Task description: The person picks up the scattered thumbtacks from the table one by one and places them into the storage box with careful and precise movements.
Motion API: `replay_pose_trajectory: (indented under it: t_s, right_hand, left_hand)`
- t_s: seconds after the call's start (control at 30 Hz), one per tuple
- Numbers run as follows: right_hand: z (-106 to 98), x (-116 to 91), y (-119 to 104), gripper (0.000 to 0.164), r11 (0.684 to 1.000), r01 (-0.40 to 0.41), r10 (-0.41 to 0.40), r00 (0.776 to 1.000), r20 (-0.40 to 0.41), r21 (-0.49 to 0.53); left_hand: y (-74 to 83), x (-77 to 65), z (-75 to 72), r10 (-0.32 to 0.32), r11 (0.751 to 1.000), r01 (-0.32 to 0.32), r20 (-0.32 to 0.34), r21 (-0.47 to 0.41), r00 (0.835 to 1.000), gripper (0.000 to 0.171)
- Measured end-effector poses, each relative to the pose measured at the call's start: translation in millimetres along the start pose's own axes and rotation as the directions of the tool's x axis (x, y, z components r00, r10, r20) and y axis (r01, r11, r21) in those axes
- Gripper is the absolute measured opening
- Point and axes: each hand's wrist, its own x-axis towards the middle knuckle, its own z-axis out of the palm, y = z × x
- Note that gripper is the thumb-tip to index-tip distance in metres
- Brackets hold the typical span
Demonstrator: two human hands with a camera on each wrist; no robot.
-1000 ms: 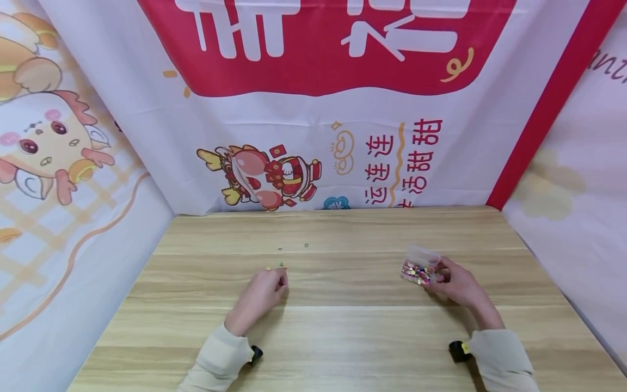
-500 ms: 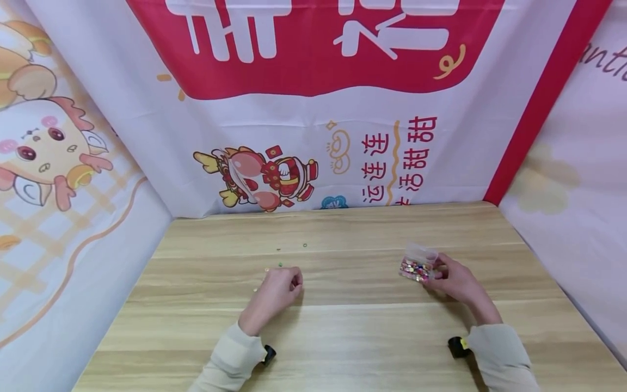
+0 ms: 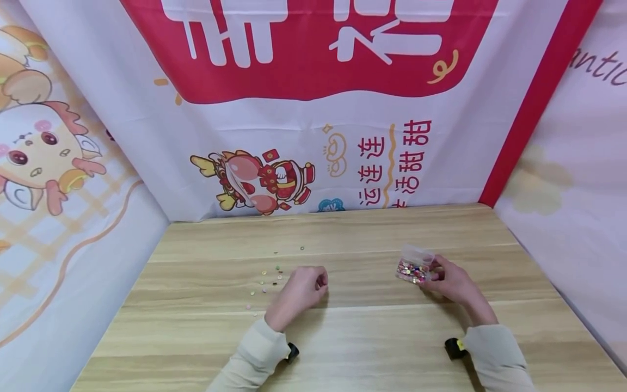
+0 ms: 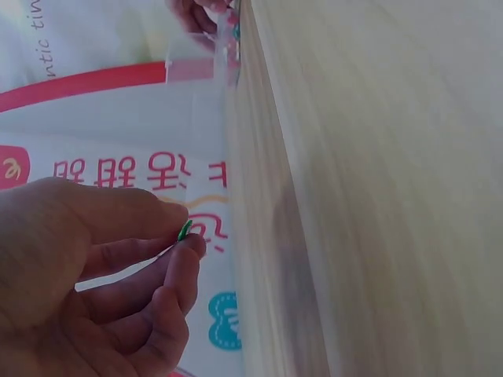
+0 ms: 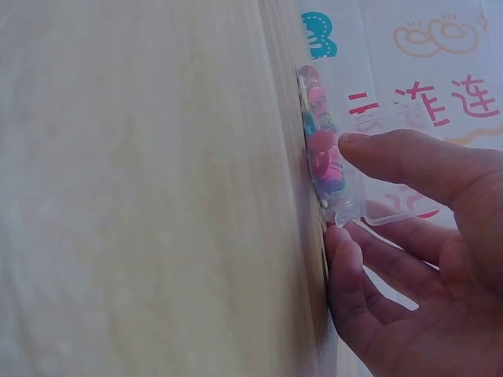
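Between its thumb and fingertip, my left hand (image 3: 300, 289) pinches a small thin green sequin (image 4: 185, 230), seen edge-on in the left wrist view. That hand is over the middle of the table, just right of several scattered sequins (image 3: 264, 273). My right hand (image 3: 454, 283) grips the near right side of a small clear plastic box (image 3: 400, 276), thumb on one side and fingers underneath in the right wrist view. Its clear lid (image 3: 417, 255) stands raised. Shiny multicoloured sequins (image 5: 322, 149) fill the box.
A wood-grain table (image 3: 372, 348) lies under both hands. Further back on it are a tiny ring-shaped piece (image 3: 302, 248) and a dark speck (image 3: 276, 252). A printed cloth (image 3: 274, 120) hangs along the back edge, with more cloth at both sides.
My left hand has moved right, away from the scattered sequins, and uncovered several of them. The right hand stays at the box; the head view has shifted slightly.
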Motion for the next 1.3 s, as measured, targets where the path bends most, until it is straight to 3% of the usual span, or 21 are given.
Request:
replay_pose_trajectory:
  t_s: [0.53, 0.77, 1.07, 1.3]
  right_hand:
    - [0, 0, 0, 0.062, 1.0, -0.025, 0.025, 1.0, 0.006, 0.008]
    - [0, 1, 0, 0.062, 0.999, -0.025, 0.025, 1.0, 0.007, 0.023]
    - [-1, 2, 0, 0.061, 0.999, -0.032, 0.032, 0.999, 0.007, 0.009]
    - [-1, 1, -2, 0.059, 0.999, -0.04, 0.04, 0.999, 0.003, 0.023]
  left_hand:
    - [39.3, 35.9, 34.0, 0.083, 0.996, -0.082, 0.034, -0.032, 0.996, 0.007]
    - [50.0, 51.0, 47.3, 0.108, 0.984, -0.105, 0.017, -0.143, 0.994, 0.007]
    - [62.4, 72.5, 57.7, 0.14, 0.972, -0.137, 0.001, -0.193, 0.99, 0.006]
    - [69.6, 89.9, 69.8, 0.117, 0.955, -0.106, 0.023, -0.276, 0.993, 0.01]
